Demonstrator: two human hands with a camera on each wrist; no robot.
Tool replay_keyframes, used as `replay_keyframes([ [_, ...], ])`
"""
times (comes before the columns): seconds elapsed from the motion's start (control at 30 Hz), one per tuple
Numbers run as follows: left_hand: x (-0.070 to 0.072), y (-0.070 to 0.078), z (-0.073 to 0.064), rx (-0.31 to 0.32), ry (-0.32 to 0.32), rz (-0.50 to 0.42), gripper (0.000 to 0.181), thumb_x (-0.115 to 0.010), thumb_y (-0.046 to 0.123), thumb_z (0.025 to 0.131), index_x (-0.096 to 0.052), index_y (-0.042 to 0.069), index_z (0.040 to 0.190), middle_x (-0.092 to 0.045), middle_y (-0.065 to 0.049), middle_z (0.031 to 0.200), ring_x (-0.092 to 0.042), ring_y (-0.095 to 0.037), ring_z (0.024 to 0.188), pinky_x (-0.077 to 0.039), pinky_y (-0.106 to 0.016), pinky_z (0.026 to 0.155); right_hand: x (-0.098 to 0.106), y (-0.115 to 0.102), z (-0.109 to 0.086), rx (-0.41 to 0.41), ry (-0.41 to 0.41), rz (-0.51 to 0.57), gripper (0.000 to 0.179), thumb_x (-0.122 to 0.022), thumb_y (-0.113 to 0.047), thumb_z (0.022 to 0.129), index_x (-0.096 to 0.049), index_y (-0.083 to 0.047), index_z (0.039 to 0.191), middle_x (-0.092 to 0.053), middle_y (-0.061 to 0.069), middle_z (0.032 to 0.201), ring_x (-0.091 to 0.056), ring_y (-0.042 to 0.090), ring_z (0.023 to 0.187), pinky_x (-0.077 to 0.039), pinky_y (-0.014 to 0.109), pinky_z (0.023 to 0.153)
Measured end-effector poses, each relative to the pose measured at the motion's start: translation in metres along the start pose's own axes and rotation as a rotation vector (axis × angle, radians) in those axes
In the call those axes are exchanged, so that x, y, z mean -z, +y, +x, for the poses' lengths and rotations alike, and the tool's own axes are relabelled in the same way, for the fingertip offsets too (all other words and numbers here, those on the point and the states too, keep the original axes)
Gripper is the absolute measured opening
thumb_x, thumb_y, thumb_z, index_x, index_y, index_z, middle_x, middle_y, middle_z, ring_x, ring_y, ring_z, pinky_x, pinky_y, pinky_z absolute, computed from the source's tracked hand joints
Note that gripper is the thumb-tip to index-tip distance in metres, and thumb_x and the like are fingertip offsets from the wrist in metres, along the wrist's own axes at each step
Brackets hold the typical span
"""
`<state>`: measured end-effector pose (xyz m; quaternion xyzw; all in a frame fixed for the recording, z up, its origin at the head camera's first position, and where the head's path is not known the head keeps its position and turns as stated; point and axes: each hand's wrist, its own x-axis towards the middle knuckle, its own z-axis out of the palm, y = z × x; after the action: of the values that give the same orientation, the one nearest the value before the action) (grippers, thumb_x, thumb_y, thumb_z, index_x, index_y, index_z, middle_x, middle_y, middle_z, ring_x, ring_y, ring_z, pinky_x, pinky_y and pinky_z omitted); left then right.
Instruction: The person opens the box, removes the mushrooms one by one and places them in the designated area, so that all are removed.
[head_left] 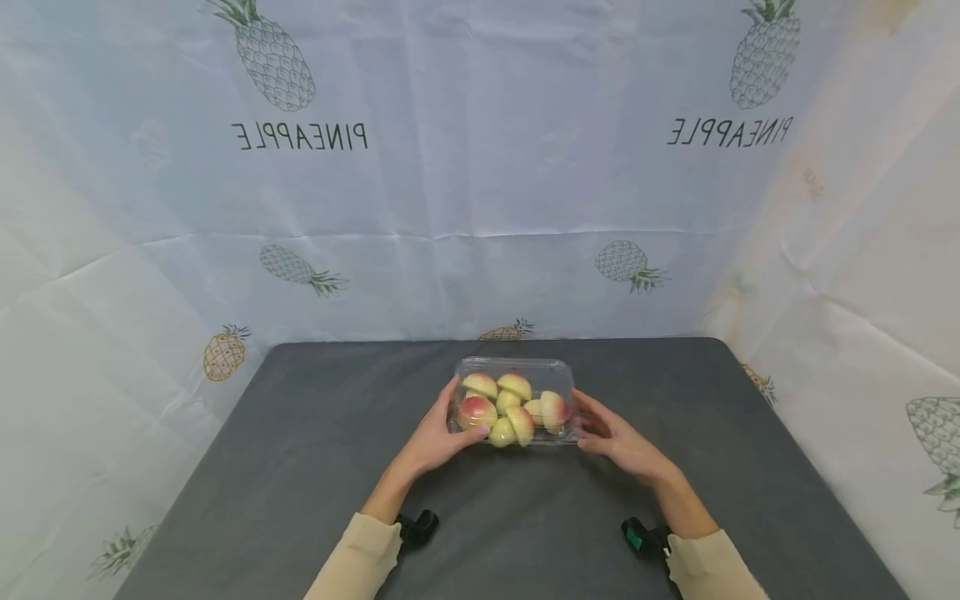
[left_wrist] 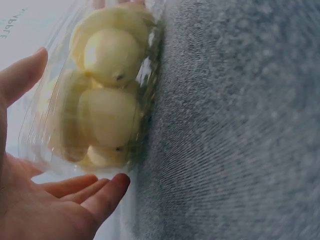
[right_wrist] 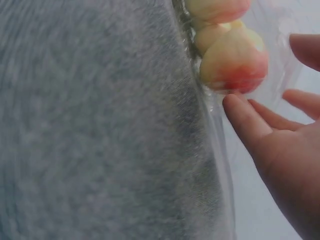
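Note:
A clear plastic box [head_left: 551, 367] with several yellow mushroom-shaped pieces [head_left: 516, 385], some flushed red on their caps, rests on the dark tabletop. My left hand [head_left: 435, 437] is at the box's left end, its thumb by the front edge. In the left wrist view, that hand's nearly straight fingers [left_wrist: 102, 197] lie against or close to the end wall, and its thumb stands apart. My right hand [head_left: 615, 440] is at the opposite end. One red-flushed piece [right_wrist: 237, 62] shows through the plastic beside its extended fingertips in the right wrist view; firm contact is hard to tell.
The grey-black tabletop [head_left: 300, 467] extends around the box on all sides. A pale cloth [head_left: 517, 175] printed with pineapples hangs behind the table and at both sides. Each wrist wears a black strapped device [head_left: 418, 528], close above the table.

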<state>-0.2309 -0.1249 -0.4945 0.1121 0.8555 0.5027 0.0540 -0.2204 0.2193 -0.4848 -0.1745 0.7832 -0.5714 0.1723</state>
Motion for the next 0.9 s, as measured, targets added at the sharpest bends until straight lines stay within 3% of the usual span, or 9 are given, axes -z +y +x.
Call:
replay_keyframes([
  [0.33,0.0002,-0.0018,0.0014,-0.008,-0.008,-0.003,0.106,-0.078,0.054,0.086,-0.015,0.023,0.165,-0.03,-0.017,0.163,-0.045,-0.034,0.139,-0.047,-0.057,0.102,0.001,0.0066,0.0013,0.02,0.009,0.058,0.076,-0.06,-0.017,0.103,-0.015,-0.005,0.163,-0.014,0.028,0.165,-0.016,0.051,0.149,-0.033,0.066,0.111],
  [0.67,0.0007,-0.0048,0.0001,-0.015,-0.012,-0.011,0.105,-0.078,0.052,0.087,-0.014,0.022,0.165,-0.028,-0.015,0.164,-0.044,-0.034,0.14,-0.046,-0.056,0.102,-0.0023,0.0099,0.0054,0.026,-0.005,0.105,0.076,-0.06,-0.015,0.104,-0.013,-0.006,0.163,-0.013,0.028,0.165,-0.016,0.05,0.149,-0.033,0.065,0.112],
  [0.9,-0.0003,-0.0044,-0.0005,-0.023,-0.009,-0.006,0.104,-0.078,0.05,0.088,-0.014,0.02,0.165,-0.03,-0.017,0.163,-0.043,-0.035,0.14,-0.045,-0.056,0.104,-0.0063,0.0064,0.0074,-0.011,0.028,0.107,0.075,-0.055,-0.002,0.1,-0.014,-0.006,0.163,-0.013,0.026,0.165,-0.017,0.049,0.149,-0.034,0.062,0.112],
])
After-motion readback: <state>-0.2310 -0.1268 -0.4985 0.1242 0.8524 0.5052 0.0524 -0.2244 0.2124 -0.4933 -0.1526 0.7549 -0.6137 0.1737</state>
